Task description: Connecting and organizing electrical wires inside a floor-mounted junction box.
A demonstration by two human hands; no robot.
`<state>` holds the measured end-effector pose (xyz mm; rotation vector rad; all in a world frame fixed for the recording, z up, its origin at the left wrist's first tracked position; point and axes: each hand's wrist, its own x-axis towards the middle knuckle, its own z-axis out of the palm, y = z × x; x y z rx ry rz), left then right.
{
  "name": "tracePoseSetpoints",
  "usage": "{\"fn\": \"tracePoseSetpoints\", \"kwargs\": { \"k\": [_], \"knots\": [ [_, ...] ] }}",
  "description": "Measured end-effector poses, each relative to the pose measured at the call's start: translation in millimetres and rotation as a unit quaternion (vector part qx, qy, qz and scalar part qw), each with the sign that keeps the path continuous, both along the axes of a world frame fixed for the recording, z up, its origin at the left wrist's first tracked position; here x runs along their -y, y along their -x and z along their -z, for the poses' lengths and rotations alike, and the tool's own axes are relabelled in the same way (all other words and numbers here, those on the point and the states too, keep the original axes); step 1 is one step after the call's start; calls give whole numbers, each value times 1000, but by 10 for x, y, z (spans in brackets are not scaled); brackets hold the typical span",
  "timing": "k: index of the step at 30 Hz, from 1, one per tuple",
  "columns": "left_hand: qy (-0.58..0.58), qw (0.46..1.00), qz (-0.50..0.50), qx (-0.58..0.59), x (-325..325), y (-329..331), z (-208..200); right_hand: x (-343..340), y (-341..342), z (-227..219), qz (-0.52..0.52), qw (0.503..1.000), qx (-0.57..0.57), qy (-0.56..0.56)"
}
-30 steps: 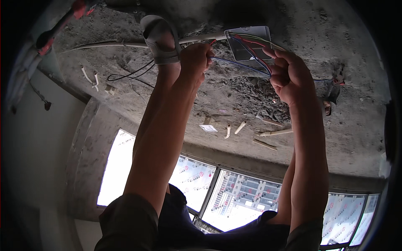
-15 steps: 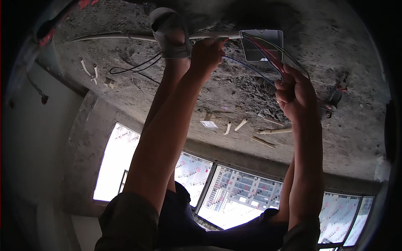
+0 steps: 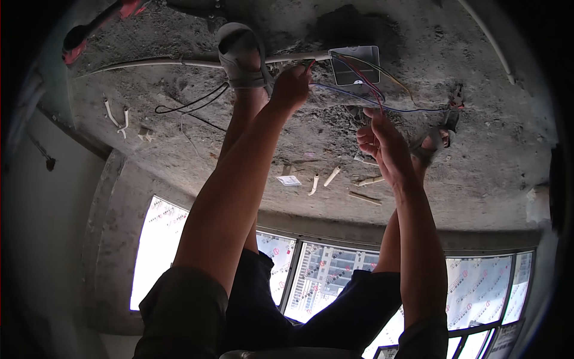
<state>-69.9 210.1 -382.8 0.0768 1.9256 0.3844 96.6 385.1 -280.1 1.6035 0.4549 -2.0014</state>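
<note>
A pale square junction box (image 3: 373, 70) lies on the rough concrete, with several coloured wires coming out of it. Left of the box, my left hand (image 3: 291, 91) is closed, and a blue wire (image 3: 347, 92) runs from it across to the right. Something thin and red also sticks up from that fist; its kind is unclear. Below the box, my right hand (image 3: 385, 146) has curled fingers and a raised thumb, closed at a red wire (image 3: 381, 103). A yellow wire (image 3: 394, 79) hangs loose beyond it.
Grey conduit (image 3: 293, 57) runs into the box. My sandalled left foot (image 3: 242, 63) and right foot (image 3: 436, 140) rest on the concrete. A dark tool with red (image 3: 457, 99) lies by the right foot. A black cable loop (image 3: 179, 109) and pipe stubs (image 3: 332, 176) are around.
My right hand has moved left and down, away from the blue and yellow wires, which now spread out loose to the right. My left hand stays closed near the box. The whole view has shifted.
</note>
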Motion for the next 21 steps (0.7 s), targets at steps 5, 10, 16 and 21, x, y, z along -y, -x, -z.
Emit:
{"fn": "tracePoseSetpoints", "kwargs": {
  "k": [5,10,16,21],
  "knots": [
    [-45,971,-106,-211,92,-353,-560,201,-401,-672,-13,997,39,-72],
    [48,905,-404,121,-261,-746,-1706,552,-689,-1410,151,985,85,25],
    [83,929,-324,157,-298,-1254,-2182,858,-647,-1319,192,978,55,58],
    [105,945,-285,120,-225,-1588,-2106,368,-622,-1375,264,964,44,-2]
  ]
}}
